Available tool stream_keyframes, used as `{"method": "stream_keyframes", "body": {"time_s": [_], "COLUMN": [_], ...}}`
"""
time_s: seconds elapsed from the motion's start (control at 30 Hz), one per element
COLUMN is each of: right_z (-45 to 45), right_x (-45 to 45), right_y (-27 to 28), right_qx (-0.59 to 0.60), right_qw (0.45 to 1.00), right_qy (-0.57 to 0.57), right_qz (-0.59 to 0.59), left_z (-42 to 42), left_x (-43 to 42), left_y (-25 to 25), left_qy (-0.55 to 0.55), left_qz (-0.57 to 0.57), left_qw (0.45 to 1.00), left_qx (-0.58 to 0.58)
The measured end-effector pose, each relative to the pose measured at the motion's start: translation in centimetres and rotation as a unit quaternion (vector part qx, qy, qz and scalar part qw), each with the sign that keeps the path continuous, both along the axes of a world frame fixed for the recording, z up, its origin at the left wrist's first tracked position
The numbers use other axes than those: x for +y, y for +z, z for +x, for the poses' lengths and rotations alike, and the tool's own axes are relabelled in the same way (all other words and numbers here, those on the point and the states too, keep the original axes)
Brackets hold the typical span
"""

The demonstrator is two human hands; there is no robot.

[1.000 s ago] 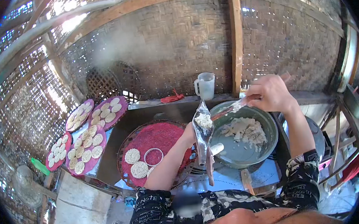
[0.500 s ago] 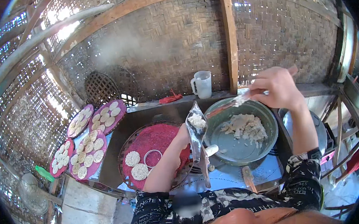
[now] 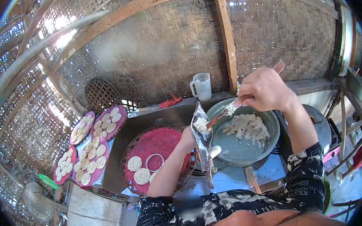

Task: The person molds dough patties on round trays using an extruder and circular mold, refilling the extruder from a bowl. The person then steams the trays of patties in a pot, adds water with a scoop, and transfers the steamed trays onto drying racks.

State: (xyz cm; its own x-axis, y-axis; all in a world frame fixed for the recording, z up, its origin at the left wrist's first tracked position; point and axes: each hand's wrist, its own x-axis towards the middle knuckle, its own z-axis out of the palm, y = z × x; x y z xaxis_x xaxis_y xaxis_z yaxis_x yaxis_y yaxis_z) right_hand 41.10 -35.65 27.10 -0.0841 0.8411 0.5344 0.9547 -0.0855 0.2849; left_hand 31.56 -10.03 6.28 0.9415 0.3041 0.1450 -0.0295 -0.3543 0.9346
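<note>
My left hand (image 3: 186, 139) is closed around a long metal scoop (image 3: 202, 143) with a pointed end, its fingers partly hidden behind it. A lump of sticky white rice (image 3: 200, 124) lies in the scoop's hollow. Above the basin, my right hand (image 3: 265, 90) grips a flat wooden spatula (image 3: 223, 116) smeared with rice, its tip touching the lump. Under the spatula is a green-grey basin (image 3: 239, 151) holding a mound of rice (image 3: 250, 128). To the left, a white ring (image 3: 154, 162) and round rice cakes (image 3: 135, 163) rest on a pink-covered woven tray (image 3: 159, 136).
Several pink trays of round cakes (image 3: 91, 154) stand at the left. A plastic measuring jug (image 3: 203, 88) and a red bag (image 3: 171, 101) sit on the back ledge. Another wooden paddle (image 3: 252, 178) lies before the basin. A lidded pot (image 3: 317, 125) stands right.
My right hand has moved left and slightly down, bringing the spatula's tip from above the basin into the scoop's rice. My left hand still holds the scoop, barely shifted.
</note>
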Motion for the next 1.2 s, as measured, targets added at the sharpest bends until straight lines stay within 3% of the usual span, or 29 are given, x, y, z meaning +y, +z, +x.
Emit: {"method": "stream_keyframes", "body": {"time_s": [0.1,0.13,0.27,0.37,0.4,0.47,0.5,0.53,0.6,0.63,0.67,0.73,0.77,0.83,0.87,0.9,0.93,0.97,1.0,1.03,1.07,1.1,1.17,1.2], "right_z": [-1.0,-1.2,-1.2,-0.9,-0.2,0.3,-0.1,-0.8,-1.0,-1.7,-1.7,-1.1,-0.5,0.2,-0.1,-0.9,-1.1,-1.4,-1.7,-1.9,-2.0,-2.1,-1.9,-1.4], "right_x": [1.8,2.5,2.8,-0.9,-1.9,-1.9,-0.2,1.5,4.2,4.6,4.5,3.3,2.3,2.3,2.8,3.4,4.4,4.4,4.3,4.2,3.5,2.9,1.9,2.0], "right_y": [-1.5,-2.2,-3.7,-1.8,-2.1,-4.7,-7.2,-9.2,-13.7,-14.8,-15.5,-15.8,-15.6,-15.6,-15.5,-14.9,-15.0,-15.1,-15.1,-15.1,-15.3,-15.7,-16.5,-16.2], "right_qx": [-0.02,-0.027,-0.018,0.038,0.082,0.191,0.317,0.473,0.582,0.611,0.618,0.607,0.587,0.53,0.493,0.454,0.412,0.359,0.305,0.25,0.216,0.301,0.463,0.487], "right_qw": [0.999,0.997,0.997,0.999,0.993,0.96,0.912,0.839,0.772,0.764,0.76,0.762,0.769,0.8,0.821,0.839,0.849,0.877,0.902,0.923,0.936,0.919,0.86,0.85], "right_qy": [0.01,0.016,0.057,-0.013,-0.041,-0.064,-0.064,-0.02,0.068,0.017,0.009,-0.008,-0.017,-0.048,-0.064,-0.08,-0.065,-0.074,-0.081,-0.087,-0.091,-0.056,0.014,0.01], "right_qz": [-0.045,-0.065,-0.049,0.028,0.07,0.193,0.251,0.267,0.248,0.205,0.203,0.225,0.251,0.275,0.282,0.289,0.324,0.31,0.295,0.279,0.264,0.25,0.215,0.202], "left_z": [-0.2,-0.6,0.0,-0.8,-0.2,0.3,0.8,2.0,3.1,2.5,3.0,2.2,2.3,1.5,1.7,1.9,1.6,1.9,2.4,2.9,3.3,3.0,0.7,1.9], "left_x": [-1.5,-2.6,-1.8,-0.7,0.8,0.7,0.4,0.8,-0.4,-1.7,-0.8,-0.7,1.0,0.5,0.1,-0.3,-1.0,-0.9,-0.6,-0.1,1.2,1.7,2.0,2.5], "left_y": [0.9,2.2,0.6,1.8,0.6,0.4,0.2,-0.5,-0.7,1.1,0.3,2.3,0.9,1.5,1.2,0.8,1.6,1.4,1.0,0.6,0.1,0.0,1.2,-0.1], "left_qy": [0.035,0.049,0.02,0.033,0.026,0.056,0.068,0.079,-0.012,-0.064,-0.027,0.018,-0.019,-0.011,0.034,0.074,0.076,0.029,-0.017,-0.062,-0.071,-0.045,0.047,0.007], "left_qz": [0.098,0.178,0.055,0.096,-0.021,-0.03,-0.035,0.069,-0.222,-0.447,-0.346,-0.548,-0.446,-0.32,-0.078,0.17,0.298,0.05,-0.201,-0.438,-0.511,-0.496,-0.324,-0.301], "left_qw": [0.995,0.982,0.998,0.995,0.999,0.994,0.988,0.99,0.958,0.876,0.92,0.821,0.878,0.929,0.982,0.973,0.943,0.984,0.96,0.872,0.839,0.845,0.94,0.943], "left_qx": [0.005,0.042,0.003,-0.009,0.0,-0.09,-0.132,-0.092,-0.179,-0.171,-0.181,-0.159,-0.172,-0.187,-0.168,-0.14,-0.128,-0.166,-0.193,-0.208,-0.172,-0.193,-0.098,-0.138]}}
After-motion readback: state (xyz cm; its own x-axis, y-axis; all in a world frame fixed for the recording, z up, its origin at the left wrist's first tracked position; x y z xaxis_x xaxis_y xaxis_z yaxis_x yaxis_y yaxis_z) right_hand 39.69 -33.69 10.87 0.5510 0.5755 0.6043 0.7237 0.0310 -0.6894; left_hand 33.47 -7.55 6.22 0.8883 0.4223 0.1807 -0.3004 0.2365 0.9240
